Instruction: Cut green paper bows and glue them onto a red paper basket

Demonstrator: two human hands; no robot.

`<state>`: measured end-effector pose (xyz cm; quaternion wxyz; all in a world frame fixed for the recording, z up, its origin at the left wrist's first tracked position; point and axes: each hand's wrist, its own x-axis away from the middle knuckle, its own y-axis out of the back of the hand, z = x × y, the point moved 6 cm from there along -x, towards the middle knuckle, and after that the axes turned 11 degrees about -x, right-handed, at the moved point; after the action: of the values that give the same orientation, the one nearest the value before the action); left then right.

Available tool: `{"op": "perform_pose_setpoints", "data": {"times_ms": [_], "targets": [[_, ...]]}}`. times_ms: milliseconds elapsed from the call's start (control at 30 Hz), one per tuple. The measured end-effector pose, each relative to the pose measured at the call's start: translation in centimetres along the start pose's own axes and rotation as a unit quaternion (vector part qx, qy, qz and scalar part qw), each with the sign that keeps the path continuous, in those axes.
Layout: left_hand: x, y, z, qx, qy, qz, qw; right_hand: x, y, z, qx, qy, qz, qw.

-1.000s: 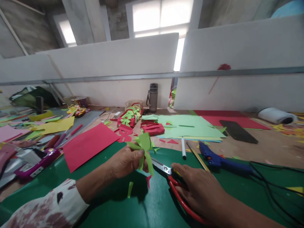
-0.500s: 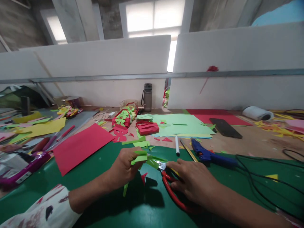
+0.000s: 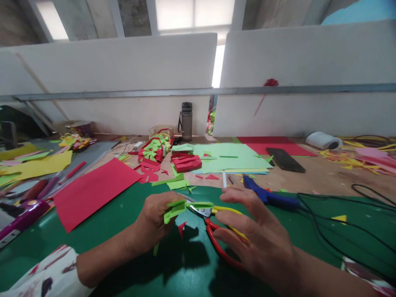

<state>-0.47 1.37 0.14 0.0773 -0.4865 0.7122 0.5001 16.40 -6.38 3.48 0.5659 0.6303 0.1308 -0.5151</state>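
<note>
Left hand [image 3: 154, 220] clamped on the green paper cutout [image 3: 175, 211], which is held above the green mat [image 3: 105, 222]. Right hand [image 3: 250, 231] on the scissors [image 3: 202, 213], fingers spread loosely about the parted red and yellow handles; exact seating in the loops cannot be told.

Handling (judged): cutout very light, thin, flexible, with little grip of its own; narrow strips likely to crease or tear if pulled. Best held by pinching the gathered centre, well back from the blades. Scissors stiffer and heavier — to be taken by the handles only.

Compared with half a second earlier: right fingers then bunched, now fanned out; yellow handle now shows clear of the red one. More of the blades shows behind the strips. Cutout remains in the left hand — view shifted, bottle [image 3: 186, 121] further left.
</note>
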Motion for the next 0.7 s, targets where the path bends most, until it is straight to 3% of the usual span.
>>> {"op": "perform_pose_setpoints", "data": {"times_ms": [300, 533, 700], "targets": [[0.4, -0.7, -0.4, 0.042, 0.004, 0.026, 0.999, -0.2, -0.5, -0.1, 0.039, 0.021, -0.012, 0.999], [0.6, -1.0, -0.3, 0.062, 0.05, 0.035, 0.996, -0.1, -0.9, -0.1, 0.045, 0.041, 0.004, 0.998], [0.8, -1.8, 0.1, 0.127, 0.151, 0.053, 0.979, 0.0, -1.1, -0.4, 0.039, 0.052, 0.012, 0.998]]}}
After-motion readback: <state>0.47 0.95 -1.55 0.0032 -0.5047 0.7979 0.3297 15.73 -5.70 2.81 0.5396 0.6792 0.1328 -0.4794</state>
